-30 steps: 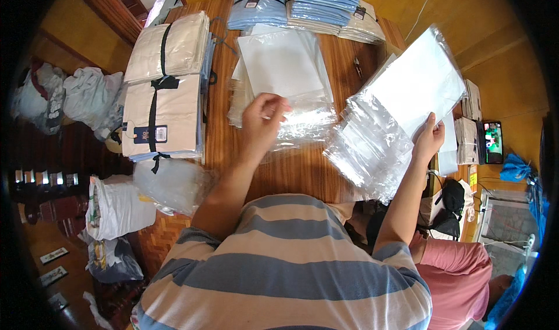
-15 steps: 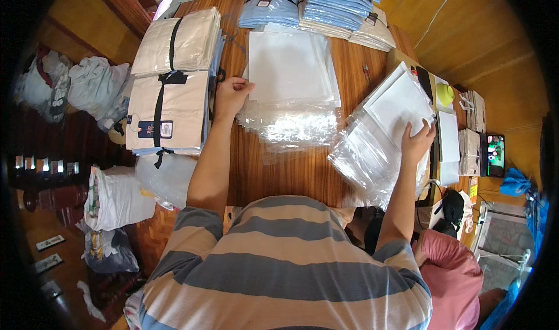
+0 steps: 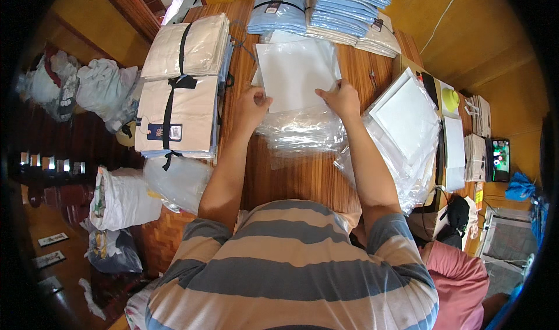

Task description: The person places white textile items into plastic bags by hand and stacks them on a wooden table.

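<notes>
In the middle of the table lies a stack of clear plastic bags (image 3: 303,133) with white rectangular sheets (image 3: 297,74) inside their upper parts. My left hand (image 3: 253,107) is closed at the left edge of the top bag, fingertips pinched together. Opposite it, my right hand (image 3: 342,100) pinches the right edge of the same bag. The bag's lower end is loose, shiny plastic toward me. A second pile of plastic bags with white sheets (image 3: 404,117) lies slanted to the right of my right forearm.
Beige folded cloth packs (image 3: 177,106) with black straps are stacked at the left. Blue packs (image 3: 343,7) stand along the far edge. A phone (image 3: 500,160) and a yellow-green object (image 3: 450,99) are at the right. Someone in a pink garment (image 3: 457,283) is beside me.
My right hand has left the right-hand pile and moved left to the middle stack's right edge. My left hand has shifted slightly toward me along the left edge.
</notes>
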